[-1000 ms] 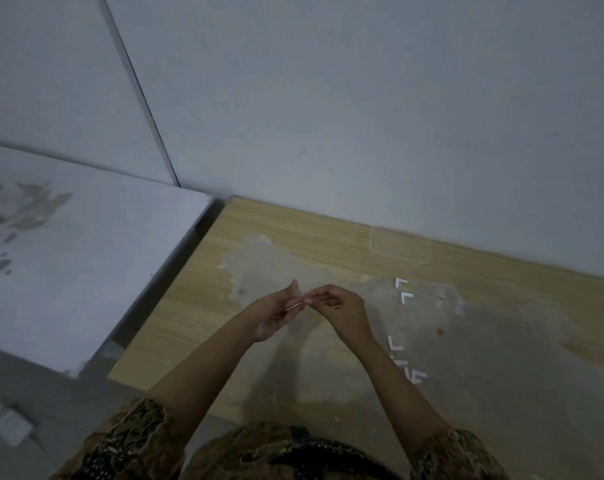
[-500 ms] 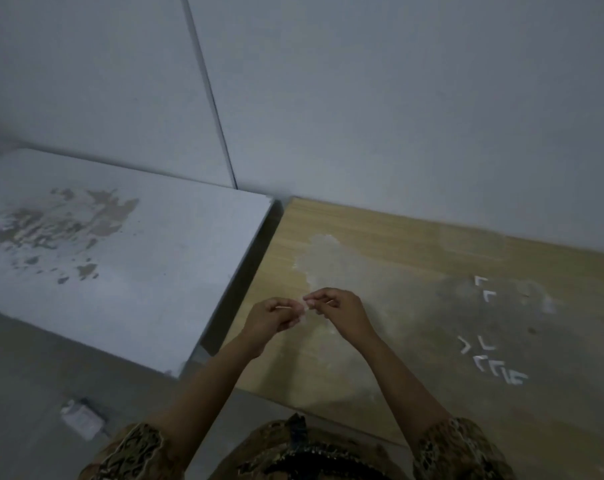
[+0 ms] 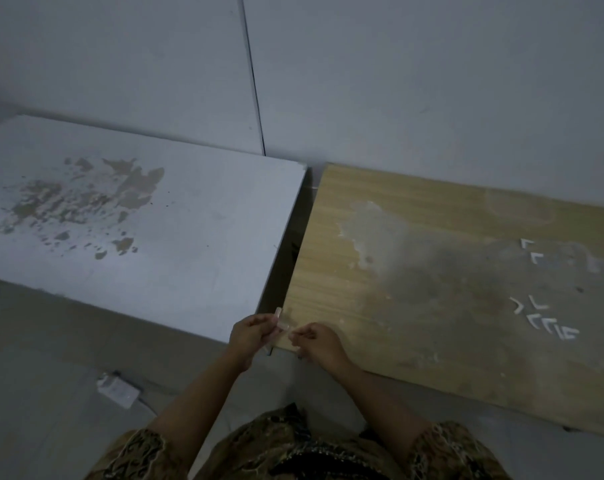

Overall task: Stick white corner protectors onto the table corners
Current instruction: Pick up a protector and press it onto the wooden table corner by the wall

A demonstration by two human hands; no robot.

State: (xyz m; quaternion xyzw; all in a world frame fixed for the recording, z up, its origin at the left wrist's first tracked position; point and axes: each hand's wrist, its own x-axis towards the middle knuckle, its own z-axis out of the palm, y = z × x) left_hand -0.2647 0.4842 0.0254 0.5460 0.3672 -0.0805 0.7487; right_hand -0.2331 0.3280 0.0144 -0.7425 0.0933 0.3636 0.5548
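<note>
Now two hands meet over near corner of wooden table (image 3: pixel 415 341). Left hand (image 3: pixel 250 332) pinches one white corner protector (image 3: pixel 282 320) between fingertips; right hand (image 3: pixel 316 341), just beside, fingers curled, pinches its end. Seven loose protectors (image 3: pixel 550 327) lie on tabletop well right of right hand. One white table (image 3: pixel 189 237) left of left hand.

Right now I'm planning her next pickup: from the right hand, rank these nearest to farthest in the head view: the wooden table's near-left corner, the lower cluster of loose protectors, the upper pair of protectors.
1. Wooden table's near-left corner: just left of the right hand.
2. Lower cluster of loose protectors: on the tabletop, off to the right.
3. Upper pair of protectors: right and farther back, toward the wall.
</note>
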